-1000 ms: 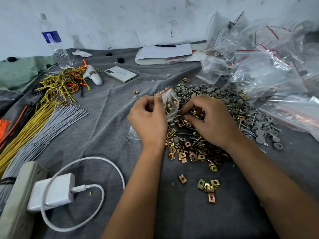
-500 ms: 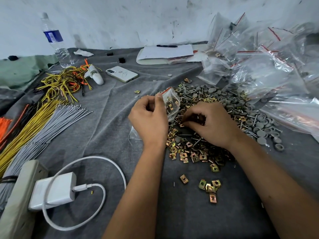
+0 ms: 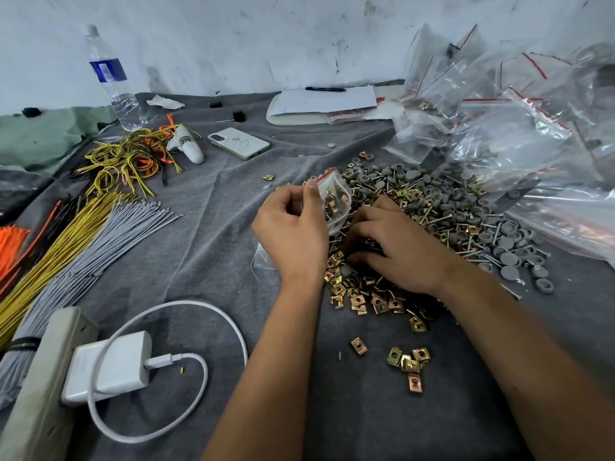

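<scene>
The left hand (image 3: pixel 293 234) pinches the small zip bag (image 3: pixel 337 202) at its mouth, beside the clip-nut pile (image 3: pixel 372 296). The right hand (image 3: pixel 399 249) curls its fingers into the pile; whether it grips anything cannot be told. The bag mouth should face the right hand, which should lift only a few clips at a time.

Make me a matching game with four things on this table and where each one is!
Things:
1. water bottle
2. pen
3. small zip bag
4. white charger

Places:
a. sitting on the power strip
b. lying on the paper
c. pinched in the left hand
d. standing upright, far left at the back

Pairs: 1-d, 2-b, 3-c, 4-a
</scene>
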### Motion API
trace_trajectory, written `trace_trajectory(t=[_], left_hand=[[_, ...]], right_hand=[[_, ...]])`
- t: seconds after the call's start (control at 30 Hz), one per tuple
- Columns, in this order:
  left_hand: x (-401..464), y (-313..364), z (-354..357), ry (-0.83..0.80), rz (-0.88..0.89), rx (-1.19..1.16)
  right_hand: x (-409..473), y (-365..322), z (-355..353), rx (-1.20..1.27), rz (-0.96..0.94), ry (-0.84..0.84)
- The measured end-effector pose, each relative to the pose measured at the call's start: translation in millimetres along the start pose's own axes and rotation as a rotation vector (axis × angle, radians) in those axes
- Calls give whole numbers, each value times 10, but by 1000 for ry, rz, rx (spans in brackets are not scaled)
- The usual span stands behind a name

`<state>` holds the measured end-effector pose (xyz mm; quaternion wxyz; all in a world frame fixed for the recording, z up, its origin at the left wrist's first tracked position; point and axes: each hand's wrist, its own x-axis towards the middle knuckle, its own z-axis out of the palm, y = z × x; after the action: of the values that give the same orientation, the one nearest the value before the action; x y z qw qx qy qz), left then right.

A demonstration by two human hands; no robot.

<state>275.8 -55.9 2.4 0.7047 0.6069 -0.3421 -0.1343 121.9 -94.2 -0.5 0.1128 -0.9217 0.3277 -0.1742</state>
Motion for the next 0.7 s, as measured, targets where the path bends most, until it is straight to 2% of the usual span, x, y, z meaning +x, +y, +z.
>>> trace_trajectory(t=[0.07,0.17,0.23,0.33,0.43,0.6,0.7], left_hand=[[3,-14,3,-5,10,7],[-10,-26,17,-74,56,56],[-42,-8,30,-149,124,127],[-70,-5,48,-219,206,181],[-55,-31,47,-213,190,169],[-17,-6,21,-79,57,65],[4,2,-5,-8,24,15]], right_hand=[[-17,-29,-9,63,-11,125],[-37,-67,-75,202,4,486],[-26,-60,-102,197,-7,619],[-29,-68,-101,179,-48,627],[-28,-94,-80,194,-26,596],[-33,-29,-97,210,74,676],[-29,24,-62,66,93,539]])
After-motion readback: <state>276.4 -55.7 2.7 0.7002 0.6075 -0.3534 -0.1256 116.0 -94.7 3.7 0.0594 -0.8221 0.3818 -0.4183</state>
